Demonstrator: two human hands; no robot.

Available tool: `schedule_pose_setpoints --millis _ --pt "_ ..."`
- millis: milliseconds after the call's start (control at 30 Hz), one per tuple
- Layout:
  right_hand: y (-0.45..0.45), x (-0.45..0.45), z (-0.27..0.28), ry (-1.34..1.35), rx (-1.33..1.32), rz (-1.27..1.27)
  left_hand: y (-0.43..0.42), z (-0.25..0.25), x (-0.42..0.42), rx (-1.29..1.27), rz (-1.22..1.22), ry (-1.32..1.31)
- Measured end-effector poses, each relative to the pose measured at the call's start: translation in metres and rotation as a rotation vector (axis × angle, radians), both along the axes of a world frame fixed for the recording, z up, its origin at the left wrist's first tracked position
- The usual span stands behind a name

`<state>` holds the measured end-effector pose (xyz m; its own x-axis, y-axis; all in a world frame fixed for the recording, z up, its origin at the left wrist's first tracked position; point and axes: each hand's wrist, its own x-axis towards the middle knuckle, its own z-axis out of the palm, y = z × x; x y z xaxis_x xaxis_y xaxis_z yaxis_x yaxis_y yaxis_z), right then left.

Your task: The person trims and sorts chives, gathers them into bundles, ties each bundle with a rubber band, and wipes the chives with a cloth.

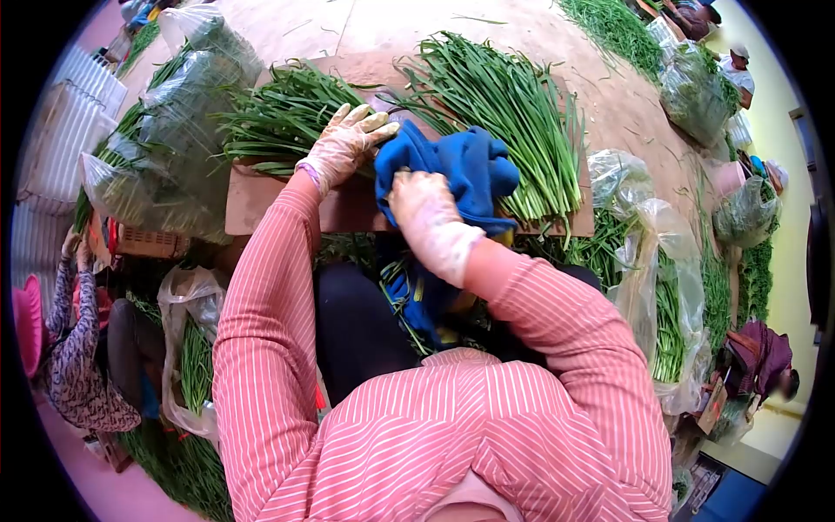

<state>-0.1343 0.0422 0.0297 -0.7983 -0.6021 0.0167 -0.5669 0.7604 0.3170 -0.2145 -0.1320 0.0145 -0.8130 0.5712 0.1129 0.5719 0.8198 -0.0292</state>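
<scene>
My left hand (344, 146), in a stained white glove, lies with fingers stretched out at the cut end of a bunch of garlic chives (283, 109). Its fingertips come close to a blue cloth (478, 165); whether they touch it I cannot tell. My gloved right hand (426, 209) is closed on that bunched-up cloth, over the board's front edge. A larger pile of garlic chives (504, 113) lies to the right, its pale ends toward me. Both bunches rest on a brown board (270, 202) before my knees.
Clear plastic bags of greens stand at the left (178, 130) and at the right (670, 296). Another open bag (187, 339) is beside my left arm. A co-worker in a patterned sleeve (87, 374) sits at far left. More people and greens line the right side.
</scene>
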Motion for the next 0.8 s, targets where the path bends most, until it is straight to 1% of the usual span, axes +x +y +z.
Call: schedule_pose_setpoints --millis 33,100,167,233,267,300,333,367,400,433,500,567,633,700,800 --pt "0.023 0.005 0.007 -0.012 0.02 0.028 0.003 0.001 0.001 0.048 -0.002 -0.007" --pt "0.069 0.011 0.026 -0.16 -0.049 0.095 0.004 -0.005 -0.005 0.07 -0.004 -0.002" --pt "0.103 0.02 0.035 -0.286 -0.057 0.041 0.001 -0.015 -0.014 0.1 -0.025 0.019" --pt "0.123 0.024 0.034 -0.489 0.127 -0.209 0.001 -0.013 -0.017 0.065 -0.004 -0.02" --pt "0.143 0.031 0.032 -0.481 -0.006 -0.22 -0.001 -0.012 -0.018 0.045 -0.002 -0.045" --pt "0.165 0.04 0.021 -0.211 -0.259 -0.025 -0.001 -0.01 -0.02 0.026 0.003 -0.067" --pt "0.171 0.043 0.03 -0.281 -0.268 -0.084 0.006 0.011 -0.012 -0.045 0.025 -0.132" --pt "0.172 0.046 0.044 -0.358 -0.278 -0.147 0.006 0.016 -0.004 -0.043 0.028 -0.136" --pt "0.171 0.05 0.061 -0.415 -0.236 -0.263 0.006 0.017 0.002 0.013 -0.008 -0.135" --pt "0.174 0.053 0.069 -0.434 -0.307 -0.306 0.006 0.021 0.009 0.069 -0.047 -0.133" --pt "0.18 0.061 0.08 -0.373 -0.436 -0.32 0.007 0.029 0.027 0.087 -0.101 -0.147" --pt "0.186 0.064 0.082 -0.3 -0.553 -0.277 0.016 0.037 0.04 -0.09 -0.093 -0.141" --pt "0.181 0.07 0.095 -0.157 -0.606 -0.277 0.022 0.026 0.04 -0.234 -0.044 -0.104" --pt "0.172 0.073 0.116 -0.113 -0.769 -0.271 0.028 0.024 0.031 -0.282 -0.043 -0.025" --pt "0.163 0.079 0.142 -0.076 -0.835 -0.303 0.035 0.019 0.009 -0.297 -0.071 0.006"
